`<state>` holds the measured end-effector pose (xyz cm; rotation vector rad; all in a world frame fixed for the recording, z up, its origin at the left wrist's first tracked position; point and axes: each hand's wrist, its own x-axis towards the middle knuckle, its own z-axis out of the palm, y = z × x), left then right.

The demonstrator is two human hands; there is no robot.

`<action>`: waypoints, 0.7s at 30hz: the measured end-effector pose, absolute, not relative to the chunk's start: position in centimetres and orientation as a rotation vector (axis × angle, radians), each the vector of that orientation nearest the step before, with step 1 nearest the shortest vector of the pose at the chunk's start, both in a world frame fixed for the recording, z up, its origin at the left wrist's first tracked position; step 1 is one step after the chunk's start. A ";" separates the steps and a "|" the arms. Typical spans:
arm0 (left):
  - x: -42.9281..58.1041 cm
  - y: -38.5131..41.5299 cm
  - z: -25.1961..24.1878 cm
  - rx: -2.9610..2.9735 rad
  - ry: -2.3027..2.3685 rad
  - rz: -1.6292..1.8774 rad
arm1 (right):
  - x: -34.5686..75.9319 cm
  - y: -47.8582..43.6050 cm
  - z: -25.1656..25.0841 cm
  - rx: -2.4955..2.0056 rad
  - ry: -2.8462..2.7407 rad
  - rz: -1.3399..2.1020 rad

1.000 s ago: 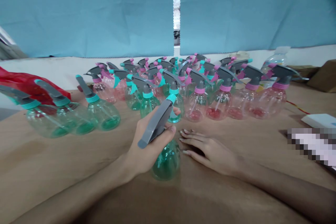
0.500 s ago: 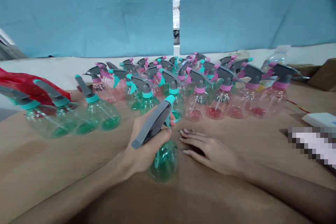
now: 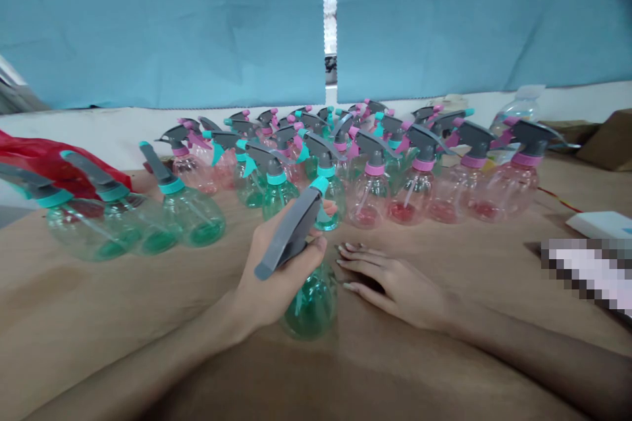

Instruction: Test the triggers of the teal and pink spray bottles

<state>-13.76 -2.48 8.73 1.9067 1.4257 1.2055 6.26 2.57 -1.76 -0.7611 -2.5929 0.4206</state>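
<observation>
My left hand [image 3: 276, 263] is wrapped round the neck of a green spray bottle [image 3: 312, 306] with a grey and teal trigger head. The bottle stands near the front of the wooden table [image 3: 207, 368], and my fingers reach toward its teal trigger. My right hand [image 3: 395, 279] rests on the table just right of that bottle, fingers stretched out and holding nothing. Behind the hands stand several more spray bottles, among them a green one [image 3: 279, 197], and pink ones such as the one [image 3: 368, 207] near the middle.
At the left stand several green spray bottles [image 3: 192, 220] by a red plastic bag [image 3: 64, 154]. On the right are a pixelated flat item [image 3: 592, 273], a white box [image 3: 605, 223], a cardboard box [image 3: 609, 141] and a large clear bottle [image 3: 518, 108]. A blue cloth [image 3: 172, 26] hangs behind.
My left hand's fingers have shifted on the trigger head, with one finger straighter now. The bottle has moved very slightly right. My right hand has stayed in place.
</observation>
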 end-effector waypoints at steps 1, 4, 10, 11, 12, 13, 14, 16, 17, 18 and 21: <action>-13.7 -2.5 8.7 1.904 1.428 1.208 | 6.3 2.6 -1.8 -0.753 -2.586 0.422; -13.7 -2.5 8.7 1.905 1.434 1.204 | 6.2 2.5 -1.7 -0.739 -2.568 0.428; -13.5 -2.6 9.0 1.904 1.412 1.237 | 6.2 2.5 -1.6 -0.761 -2.590 0.422; -13.5 -2.6 9.0 1.901 1.405 1.242 | 6.2 2.5 -1.6 -0.760 -2.591 0.421; -13.5 -2.5 9.0 1.895 1.395 1.243 | 6.2 2.5 -1.6 -0.758 -2.589 0.422; -13.6 -2.5 8.9 1.888 1.385 1.243 | 6.2 2.5 -1.6 -0.757 -2.587 0.422; -13.6 -2.4 8.9 1.882 1.378 1.243 | 6.2 2.5 -1.6 -0.753 -2.586 0.423; -13.6 -2.5 8.9 1.879 1.388 1.231 | 6.2 2.5 -1.6 -0.751 -2.587 0.421; -13.5 -2.5 9.0 1.884 1.404 1.227 | 6.2 2.5 -1.6 -0.752 -2.591 0.418; -13.5 -2.6 9.1 1.887 1.423 1.226 | 6.2 2.5 -1.5 -0.752 -2.597 0.415; -13.4 -2.8 9.3 1.887 1.462 1.220 | 6.2 2.5 -1.4 -0.755 -2.600 0.412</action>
